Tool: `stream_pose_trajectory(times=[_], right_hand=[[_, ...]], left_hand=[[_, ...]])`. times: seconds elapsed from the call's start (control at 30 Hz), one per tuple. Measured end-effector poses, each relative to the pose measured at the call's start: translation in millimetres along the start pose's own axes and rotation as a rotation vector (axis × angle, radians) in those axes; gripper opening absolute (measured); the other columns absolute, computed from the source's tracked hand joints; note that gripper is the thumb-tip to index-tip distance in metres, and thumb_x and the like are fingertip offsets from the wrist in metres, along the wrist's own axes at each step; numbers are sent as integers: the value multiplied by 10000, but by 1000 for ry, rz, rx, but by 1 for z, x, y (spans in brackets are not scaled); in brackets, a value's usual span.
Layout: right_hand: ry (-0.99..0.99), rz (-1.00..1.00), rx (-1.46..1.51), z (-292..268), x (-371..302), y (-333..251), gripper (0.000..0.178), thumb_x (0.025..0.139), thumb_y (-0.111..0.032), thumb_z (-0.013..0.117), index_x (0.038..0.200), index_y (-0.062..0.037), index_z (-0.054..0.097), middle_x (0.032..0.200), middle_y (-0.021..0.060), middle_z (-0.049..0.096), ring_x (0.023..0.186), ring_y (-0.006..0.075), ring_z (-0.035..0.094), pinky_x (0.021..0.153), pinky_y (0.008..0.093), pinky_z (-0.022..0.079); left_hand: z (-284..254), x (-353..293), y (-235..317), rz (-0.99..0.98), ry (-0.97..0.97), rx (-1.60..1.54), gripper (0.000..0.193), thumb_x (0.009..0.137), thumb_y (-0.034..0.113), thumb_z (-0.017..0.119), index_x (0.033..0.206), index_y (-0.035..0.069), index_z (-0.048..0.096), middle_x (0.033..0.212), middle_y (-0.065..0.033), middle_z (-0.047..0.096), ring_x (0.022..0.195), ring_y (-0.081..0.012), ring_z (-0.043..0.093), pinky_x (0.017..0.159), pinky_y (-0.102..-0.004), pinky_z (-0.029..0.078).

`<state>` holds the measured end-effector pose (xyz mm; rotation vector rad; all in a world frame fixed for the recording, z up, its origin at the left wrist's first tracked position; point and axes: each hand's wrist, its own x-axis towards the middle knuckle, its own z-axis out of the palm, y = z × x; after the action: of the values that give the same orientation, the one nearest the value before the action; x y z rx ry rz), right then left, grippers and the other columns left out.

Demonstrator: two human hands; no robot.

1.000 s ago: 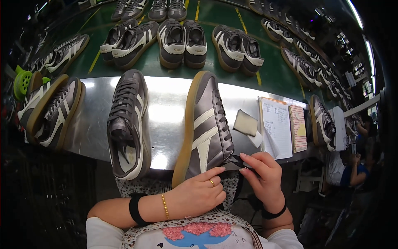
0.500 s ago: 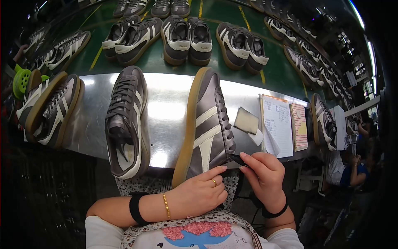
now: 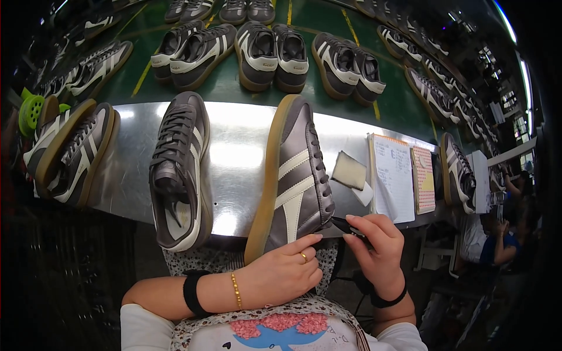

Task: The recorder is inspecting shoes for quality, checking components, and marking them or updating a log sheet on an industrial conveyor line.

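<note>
A grey sneaker (image 3: 293, 175) with cream stripes and a gum sole lies on its side in front of me, toe pointing away. My left hand (image 3: 287, 272) is closed over its heel end, index finger stretched along the collar; the fingertips' grip is partly hidden. My right hand (image 3: 380, 251) pinches a small, dark pointed tool (image 3: 345, 226) between thumb and fingers, its tip beside the shoe's opening. I cannot make out the tool's exact kind. To the left stands a matching sneaker (image 3: 178, 164), upright and laced, with its heel toward me.
A metal bench (image 3: 234, 134) carries a sponge block (image 3: 349, 171), an open notebook (image 3: 393, 175) and a patterned pad (image 3: 424, 175). More sneakers stand at the left (image 3: 76, 155) and right (image 3: 458, 169) ends. Beyond is a green conveyor belt (image 3: 216, 79) bearing several pairs.
The pointed tool and my right fingers have shifted slightly right, away from the shoe's collar. Pairs on the green belt have slid a little to the right. My left hand has hardly moved.
</note>
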<state>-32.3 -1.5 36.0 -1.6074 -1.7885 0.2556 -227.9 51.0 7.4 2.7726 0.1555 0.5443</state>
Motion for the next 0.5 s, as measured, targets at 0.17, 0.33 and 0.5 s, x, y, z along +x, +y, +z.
stream_pose_trajectory(times=[0.17, 0.33, 0.5], right_hand=[[-3, -55, -15, 5, 4, -4, 327, 653, 1, 737, 966, -45, 659, 775, 85, 602, 643, 225, 581, 554, 312, 465], [1, -56, -5, 9, 3, -6, 318, 659, 8, 730, 965, -39, 660, 772, 89, 597, 639, 222, 578, 552, 300, 462], [167, 18, 7, 2, 3, 4, 300, 737, 37, 671, 1031, -13, 640, 869, 90, 583, 690, 155, 559, 542, 255, 437]], left_hand=[[-2, -3, -3, 12, -5, -21, 63, 699, 108, 526, 668, 72, 485, 640, -20, 452, 747, -171, 534, 1068, -388, 333], [-4, -8, -5, 9, 23, -34, 66, 696, 106, 527, 667, 67, 483, 639, -26, 452, 745, -177, 532, 1067, -398, 333], [-5, -13, -6, 8, 37, -34, 66, 693, 101, 528, 662, 68, 479, 642, -27, 452, 747, -177, 530, 1074, -402, 326]])
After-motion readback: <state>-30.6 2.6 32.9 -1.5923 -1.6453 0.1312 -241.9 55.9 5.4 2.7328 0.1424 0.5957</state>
